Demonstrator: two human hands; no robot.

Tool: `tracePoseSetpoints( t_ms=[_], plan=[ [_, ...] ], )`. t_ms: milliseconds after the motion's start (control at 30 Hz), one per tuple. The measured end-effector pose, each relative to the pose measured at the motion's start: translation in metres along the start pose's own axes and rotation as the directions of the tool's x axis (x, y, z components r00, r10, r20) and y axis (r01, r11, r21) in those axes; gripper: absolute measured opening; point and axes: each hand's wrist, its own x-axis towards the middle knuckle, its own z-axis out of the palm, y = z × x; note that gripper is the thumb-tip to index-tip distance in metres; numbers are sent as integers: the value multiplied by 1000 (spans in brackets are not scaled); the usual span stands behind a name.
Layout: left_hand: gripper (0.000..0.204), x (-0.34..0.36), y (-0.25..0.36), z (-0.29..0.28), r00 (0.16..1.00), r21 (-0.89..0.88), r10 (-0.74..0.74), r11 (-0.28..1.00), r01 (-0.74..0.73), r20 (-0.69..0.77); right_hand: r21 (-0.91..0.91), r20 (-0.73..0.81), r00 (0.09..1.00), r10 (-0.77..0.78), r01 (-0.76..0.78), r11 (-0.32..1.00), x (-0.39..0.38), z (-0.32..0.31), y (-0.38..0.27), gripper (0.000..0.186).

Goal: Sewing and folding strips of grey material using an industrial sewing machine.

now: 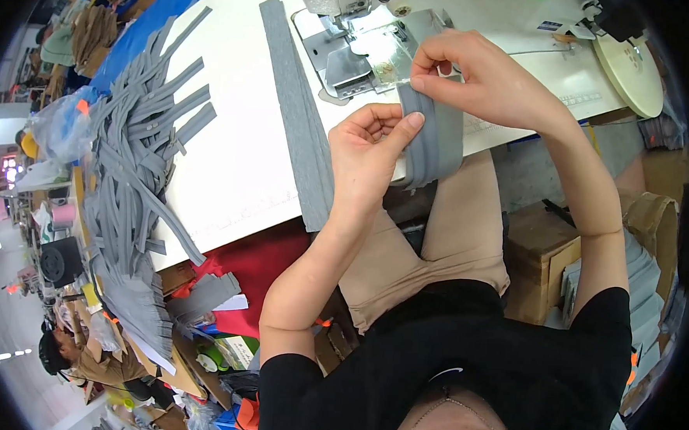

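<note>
A folded grey fabric piece (447,152) hangs over the table's front edge, just in front of the sewing machine (353,56). My left hand (373,146) pinches its left edge, with the thumb on top and the other fingers curled. At the fabric's upper edge, the thumb and forefinger of my right hand (480,78) are pressed together on it; whether they also hold a thread, I cannot tell. Under the machine's lit needle area lies a metal plate (348,66). A long strip of grey fabric (295,111) stretches along the table to the left of my left hand.
A tangled heap of grey strips (134,142) covers the left end of the white table (232,131). A pale round disc (628,74) stands at the far right. Cardboard boxes (541,256) and stacked grey pieces (629,284) are on my right. Another person (95,358) works at the lower left.
</note>
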Motion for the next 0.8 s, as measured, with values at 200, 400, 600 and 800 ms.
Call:
tracePoseSetpoints(
  t_ms=[200, 400, 600, 800],
  plan=[
    [28, 4, -11, -4, 991, 6, 118, 993, -118, -59, 99, 76, 990, 119, -126, 987, 23, 9, 17, 28],
    [42, -4, -1, -17, 825, 722, 459, 442, -533, 328, -114, 170, 948, 271, -254, 960, 57, 26, 36, 29],
    [37, 3, -3, -24, 838, 693, 426, 488, -530, 341, -176, 88, 952, 292, -274, 945, 71, 34, 36, 30],
    [31, 6, -8, -23, 835, 645, 465, 549, -532, 293, -413, 86, 891, 446, -375, 830, 88, 44, 38, 38]
  ],
)
